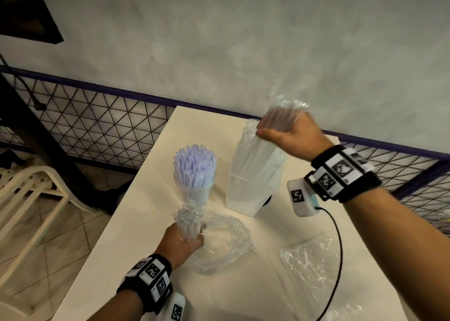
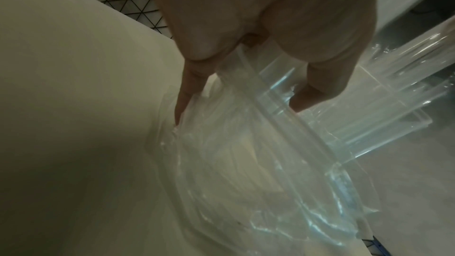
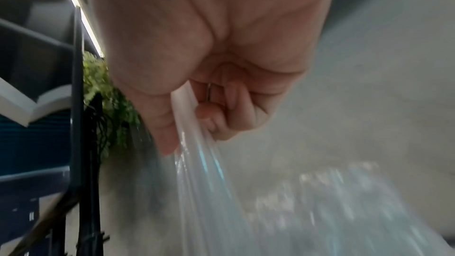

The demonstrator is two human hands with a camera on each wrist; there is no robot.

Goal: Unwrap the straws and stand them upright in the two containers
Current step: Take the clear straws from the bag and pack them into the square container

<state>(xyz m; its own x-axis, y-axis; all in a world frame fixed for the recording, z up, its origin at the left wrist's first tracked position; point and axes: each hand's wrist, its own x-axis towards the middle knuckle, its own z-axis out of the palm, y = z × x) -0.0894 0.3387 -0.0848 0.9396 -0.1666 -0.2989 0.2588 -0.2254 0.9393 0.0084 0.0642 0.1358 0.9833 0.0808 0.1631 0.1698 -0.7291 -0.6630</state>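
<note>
A round clear cup (image 1: pixel 194 189) holds a dense bunch of pale unwrapped straws (image 1: pixel 194 162). Right of it stands a square translucent container (image 1: pixel 246 196) with a straw bundle (image 1: pixel 258 157) upright inside, still in clear wrap. My right hand (image 1: pixel 285 133) grips the top of that clear wrap (image 3: pixel 197 163) above the container; the wrap's end sticks out past my fist and is blurred. My left hand (image 1: pixel 188 239) grips the gathered end of another clear wrapper (image 2: pixel 246 163), which trails over the table in front of the cup. Whether straws remain inside it I cannot tell.
A cream table (image 1: pixel 136 223) carries everything; its left edge drops to a tiled floor with a white chair (image 1: pixel 36 194). A flat empty wrapper (image 1: pixel 309 264) lies at the front right. A black cable (image 1: pixel 338 247) runs from my right wrist. A mesh fence (image 1: pixel 97 121) stands behind.
</note>
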